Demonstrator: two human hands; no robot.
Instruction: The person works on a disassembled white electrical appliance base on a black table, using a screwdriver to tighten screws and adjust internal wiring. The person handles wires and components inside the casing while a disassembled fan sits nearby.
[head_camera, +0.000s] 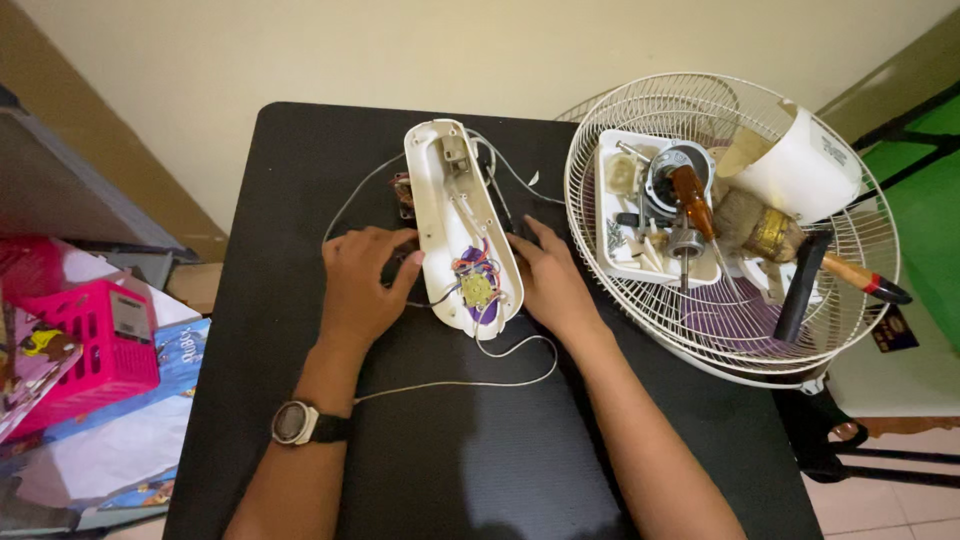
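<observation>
A long white plastic housing (447, 200) lies open side up on the black table (300, 160), with a small circuit board and coloured wires (475, 285) at its near end. My left hand (360, 280) rests against the housing's left edge, fingers curled over something dark that I cannot make out. My right hand (548, 280) lies flat against the housing's right edge. A thin white cable (500, 365) loops from the housing across the table toward me. A watch (296, 422) sits on my left wrist.
A white wire fan guard (620, 320) sits at the table's right, holding a white tray (607, 260) of screws and parts, a brown-handled screwdriver (692, 200), a brush, a white cup-shaped cover (795, 165). A pink basket (95, 345) and papers lie on the floor left.
</observation>
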